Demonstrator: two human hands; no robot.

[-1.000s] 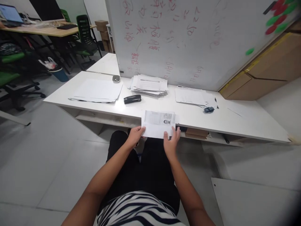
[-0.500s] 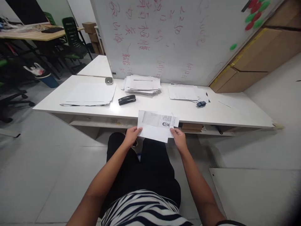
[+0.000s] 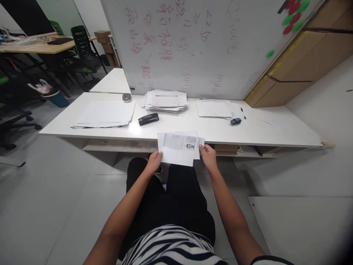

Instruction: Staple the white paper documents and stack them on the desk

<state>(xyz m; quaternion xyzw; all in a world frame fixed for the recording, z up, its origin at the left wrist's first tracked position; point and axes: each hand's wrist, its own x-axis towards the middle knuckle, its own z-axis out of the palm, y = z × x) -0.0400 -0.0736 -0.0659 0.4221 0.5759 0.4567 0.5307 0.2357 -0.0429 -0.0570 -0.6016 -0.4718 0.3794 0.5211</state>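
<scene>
Sheets of paper (image 3: pixel 178 156), one bearing a printed portrait and text, are held above my lap at the front edge of the white desk (image 3: pixel 116 132). My left hand (image 3: pixel 154 162) is closed on their left edge, thumb on top. On the right edge, my right hand (image 3: pixel 207 155) pinches them the same way. The sheets overlap and are slightly out of line with each other. Beyond them lie a black stapler (image 3: pixel 149 119), a thick stack of papers (image 3: pixel 165 100) and a flatter pile of sheets (image 3: pixel 104 113) to the left.
More papers (image 3: pixel 213 108) and a small dark blue object (image 3: pixel 235 121) lie on the desk's right side. A grey-topped small device (image 3: pixel 127 97) stands at the back left. Behind the desk rises a whiteboard (image 3: pixel 209 70), with cardboard boxes (image 3: pixel 298 66) at right. Beneath the desktop runs a shelf (image 3: pixel 118 146).
The sheets have shifted slightly left and overlap more closely. My left hand has moved a little along with them. My right hand has stayed nearly in place at the right edge.
</scene>
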